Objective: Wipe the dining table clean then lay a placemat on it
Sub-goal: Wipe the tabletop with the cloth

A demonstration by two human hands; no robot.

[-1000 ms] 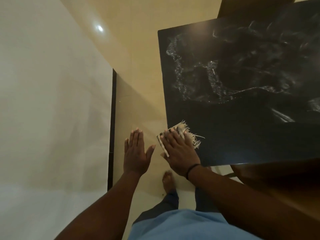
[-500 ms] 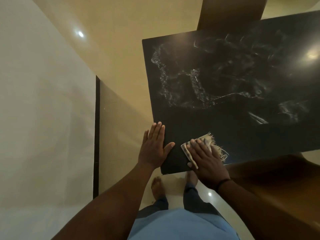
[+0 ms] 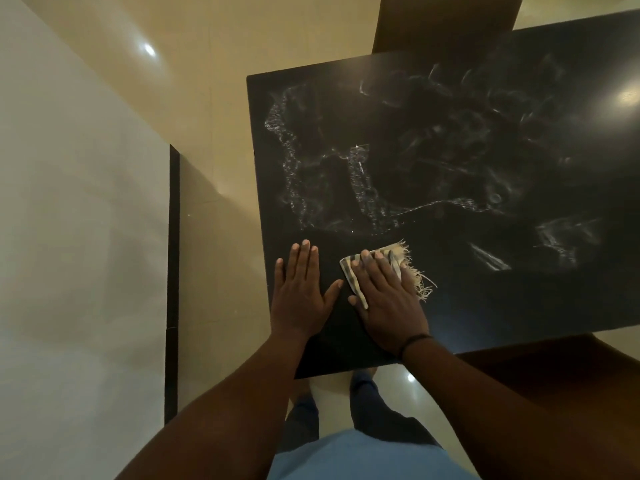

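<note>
Nearest the person, both hands sit close to the table's (image 3: 519, 306) near-left corner. The left hand (image 3: 301, 296) lies flat with fingers straight and together, thumb spread, holding nothing, its palm partly over the left edge. Just beside it, the right hand (image 3: 388, 303) presses flat on a striped cloth (image 3: 398, 259), fingers extended over it; frayed threads stick out on its far-right side. Beyond the fingertips lies the work: a pale smear (image 3: 349, 181) of streaks and droplets begins just past the cloth and runs toward the far-left corner, then spreads right along the far half, so its long axis lies roughly along the table's length. The right hand, already on the cloth, is nearer; the coming stroke likely goes forward and rightward. Whether the marks are wet or dusty is hard to tell in this dim light. No placemat is in view.
</note>
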